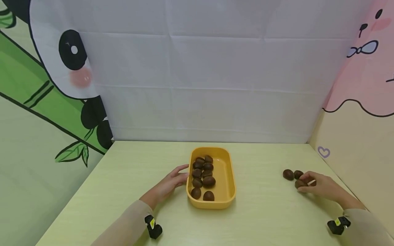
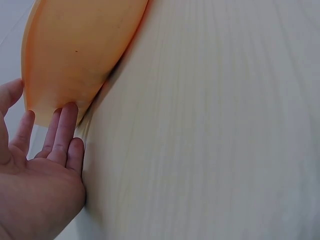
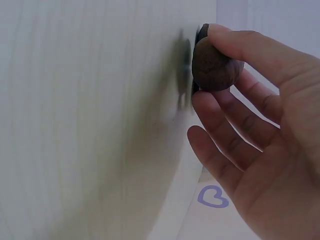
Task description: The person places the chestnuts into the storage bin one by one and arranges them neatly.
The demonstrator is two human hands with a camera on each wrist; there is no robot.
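Observation:
A yellow plastic tray (image 1: 225, 177) stands mid-table with several brown chestnuts (image 1: 209, 181) gathered along its left side. The fingertips of my left hand (image 1: 167, 184) touch the tray's left wall; in the left wrist view those fingers (image 2: 64, 131) lie fairly straight against the orange-looking outer side. Over at the right, my right hand (image 1: 321, 186) pinches a chestnut (image 3: 216, 66) between thumb and fingers. Just beyond it, two more chestnuts (image 1: 288, 174) sit on the table, one partly behind my fingers.
The pale wood-grain table (image 1: 258, 218) ends at a white cloth backdrop (image 1: 215, 102). Printed panels rise at the left and right, the right one with a small purple heart (image 1: 324, 152) near the table edge. Each wrist wears a small black camera.

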